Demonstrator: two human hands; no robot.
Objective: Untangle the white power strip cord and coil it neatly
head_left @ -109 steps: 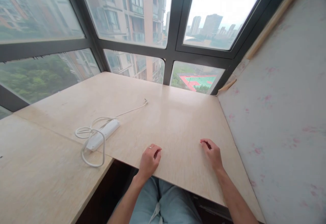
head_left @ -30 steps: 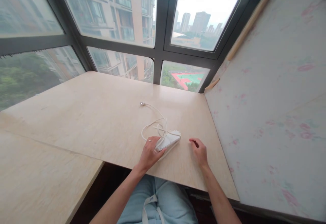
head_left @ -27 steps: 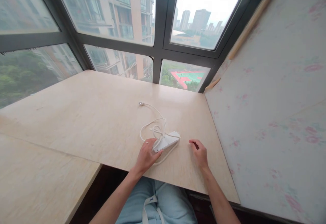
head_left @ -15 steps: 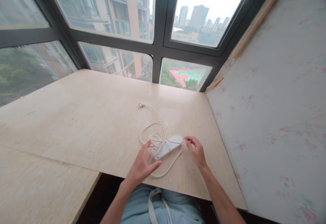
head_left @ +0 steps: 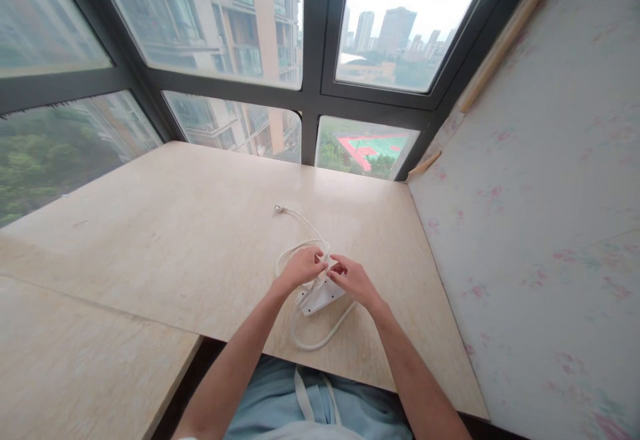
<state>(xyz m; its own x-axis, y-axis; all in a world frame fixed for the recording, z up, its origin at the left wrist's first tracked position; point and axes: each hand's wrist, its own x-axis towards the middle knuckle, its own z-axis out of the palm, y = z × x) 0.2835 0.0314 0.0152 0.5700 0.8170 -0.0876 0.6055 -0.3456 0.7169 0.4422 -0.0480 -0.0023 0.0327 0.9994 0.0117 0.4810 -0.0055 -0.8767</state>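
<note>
A white power strip [head_left: 320, 299] lies on the pale tabletop, its upper end hidden behind my right hand. Its white power cord [head_left: 327, 342] loops around the strip and runs away to a plug [head_left: 279, 208] farther back. My left hand [head_left: 303, 266] is over the coiled part of the cord, fingers pinched on it. From the other side my right hand [head_left: 353, 279] meets it, thumb and curled fingers at the same stretch of cord just above the strip. The fingertips of both hands nearly touch and partly hide the coil.
The pale tabletop [head_left: 200, 227] reaches back to dark-framed windows [head_left: 311, 120]. A papered wall [head_left: 540, 227] with a floral print borders it on the right. At lower left, a second board [head_left: 90, 353] meets the tabletop, with a dark gap beside it.
Both hands have moved forward and toward each other, from either side of the power strip onto the cord. Their fingers have closed in. The strip and plug stay in place.
</note>
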